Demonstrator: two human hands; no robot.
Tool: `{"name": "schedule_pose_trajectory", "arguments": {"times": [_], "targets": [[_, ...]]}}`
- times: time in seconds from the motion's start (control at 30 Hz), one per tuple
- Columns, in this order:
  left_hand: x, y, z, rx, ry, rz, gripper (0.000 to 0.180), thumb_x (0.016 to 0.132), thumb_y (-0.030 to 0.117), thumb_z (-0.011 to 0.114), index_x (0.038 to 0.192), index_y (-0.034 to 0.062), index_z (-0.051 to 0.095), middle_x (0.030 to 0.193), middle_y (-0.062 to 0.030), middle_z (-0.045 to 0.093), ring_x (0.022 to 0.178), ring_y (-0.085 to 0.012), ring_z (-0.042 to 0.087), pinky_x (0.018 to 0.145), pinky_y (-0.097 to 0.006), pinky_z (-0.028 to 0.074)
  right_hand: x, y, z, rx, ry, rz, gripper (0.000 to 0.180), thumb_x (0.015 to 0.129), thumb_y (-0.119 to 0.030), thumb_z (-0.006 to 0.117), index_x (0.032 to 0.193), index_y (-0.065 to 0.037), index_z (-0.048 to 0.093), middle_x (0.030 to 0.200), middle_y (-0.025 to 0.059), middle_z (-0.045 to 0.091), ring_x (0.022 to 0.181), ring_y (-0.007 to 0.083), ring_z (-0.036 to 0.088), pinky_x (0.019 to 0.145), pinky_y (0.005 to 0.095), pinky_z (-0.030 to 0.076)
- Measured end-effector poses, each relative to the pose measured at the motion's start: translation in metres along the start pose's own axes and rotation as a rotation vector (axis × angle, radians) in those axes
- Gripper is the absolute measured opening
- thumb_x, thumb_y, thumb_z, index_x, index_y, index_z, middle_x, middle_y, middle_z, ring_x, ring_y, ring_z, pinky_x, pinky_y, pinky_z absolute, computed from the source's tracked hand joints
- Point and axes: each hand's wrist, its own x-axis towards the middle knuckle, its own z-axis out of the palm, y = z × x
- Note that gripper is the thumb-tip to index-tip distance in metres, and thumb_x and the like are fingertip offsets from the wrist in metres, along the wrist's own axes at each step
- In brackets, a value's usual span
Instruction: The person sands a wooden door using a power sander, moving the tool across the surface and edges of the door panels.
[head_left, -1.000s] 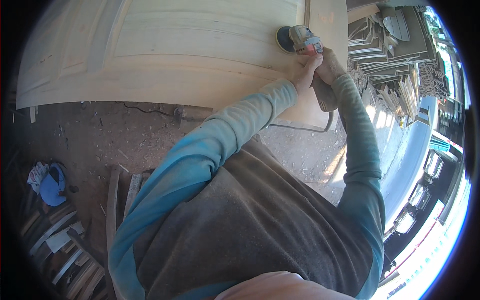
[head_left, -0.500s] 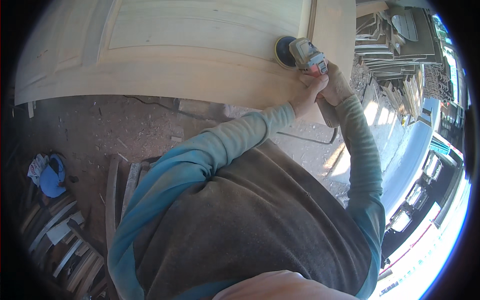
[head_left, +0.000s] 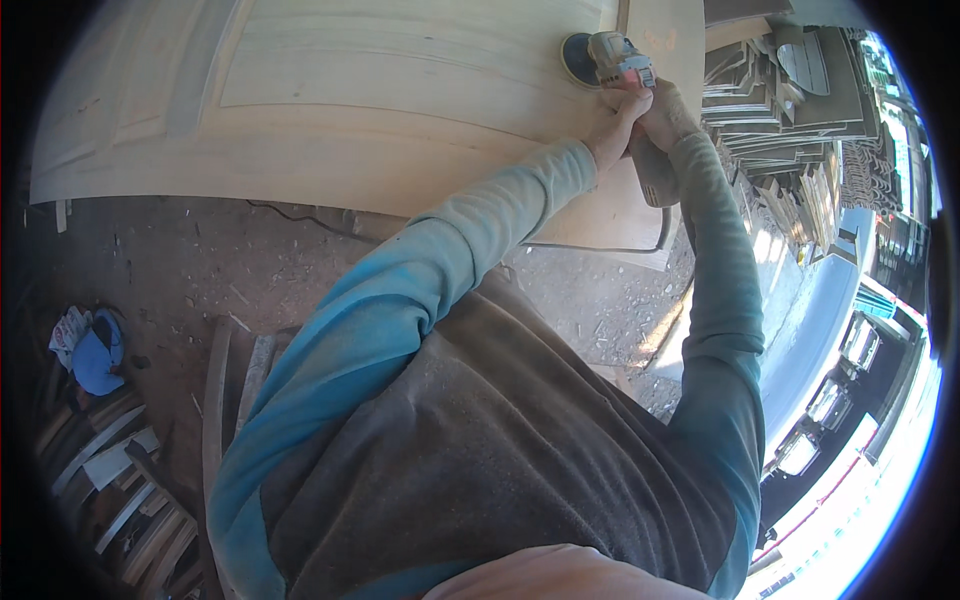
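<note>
A dusty angle grinder [head_left: 615, 58] fitted with a round sanding disc [head_left: 577, 60] is held in both my hands. The disc is tilted against the surface of a pale wooden panelled door [head_left: 400, 150], near the right end of its recessed panel. My left hand [head_left: 612, 122] is closed round the tool body just behind its head. Beside it, my right hand [head_left: 665, 118] grips the same body from the right. The tool's rear end shows below my hands, and a dark cord [head_left: 662, 232] hangs under it. Several of my fingers are hidden by the tool.
Stacked boards and wood pieces [head_left: 770, 90] stand at the far right. Timber offcuts [head_left: 130, 480] lie at the lower left, near a blue and white cloth-like bundle [head_left: 95, 350]. Wood chips litter the brown floor [head_left: 170, 260]. Another cord [head_left: 310, 218] runs below the door's edge.
Both hands have pushed the grinder farther away over the door, along its right side. My arms reach out more, and the grinder's rear end shows more.
</note>
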Motion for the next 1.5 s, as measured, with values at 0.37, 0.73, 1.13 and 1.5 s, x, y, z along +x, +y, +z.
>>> {"name": "schedule_pose_trajectory", "arguments": {"times": [0.37, 0.73, 1.13, 1.5], "targets": [[-0.038, 0.069, -0.041, -0.04, 0.099, 0.134, 0.04, 0.104, 0.042, 0.054, 0.132, 0.0142, 0.052, 0.124, -0.0031, 0.061, 0.108, -0.0148, 0.061, 0.093, -0.033, 0.049, 0.031, -0.079, 0.046, -0.113, -0.108, -0.264, 0.047, 0.084, -0.026, 0.078, 0.12, 0.001, 0.063, 0.1, 0.0121, 0.074, 0.085, 0.0165, 0.069, 0.077, 0.0342, 0.058], [-0.082, 0.053, -0.054, -0.053, 0.173, 0.136, 0.044, 0.104, 0.04, 0.053, 0.141, 0.0172, 0.045, 0.131, -0.0023, 0.057, 0.116, -0.015, 0.059, 0.097, -0.036, 0.05, 0.011, -0.084, 0.077, -0.029, -0.144, -0.307, 0.046, 0.081, -0.031, 0.077, 0.115, 0.0, 0.067, 0.1, 0.0184, 0.072, 0.096, 0.0262, 0.069, 0.083, 0.0367, 0.055], [-0.092, 0.09, -0.07, -0.024, 0.217, 0.343, 0.05, 0.103, 0.052, 0.047, 0.14, 0.0172, 0.047, 0.133, -0.0026, 0.058, 0.121, -0.0185, 0.057, 0.101, -0.038, 0.046, 0.035, -0.126, 0.098, -0.286, -0.075, -0.42, 0.054, 0.079, -0.042, 0.078, 0.106, 0.004, 0.069, 0.093, 0.024, 0.072, 0.087, 0.0301, 0.072, 0.081, 0.0387, 0.056], [0.053, 0.176, -0.047, 0.13, -0.012, 0.078, 0.063, 0.097, 0.056, 0.057, 0.144, 0.0186, 0.039, 0.14, -0.0051, 0.051, 0.126, -0.0224, 0.053, 0.1, -0.042, 0.049, 0.169, -0.109, 0.005, -0.107, 0.056, -0.246, 0.057, 0.088, -0.058, 0.062, 0.121, -0.013, 0.07, 0.109, 0.0167, 0.073, 0.102, 0.0315, 0.07, 0.086, 0.0397, 0.054]]}}
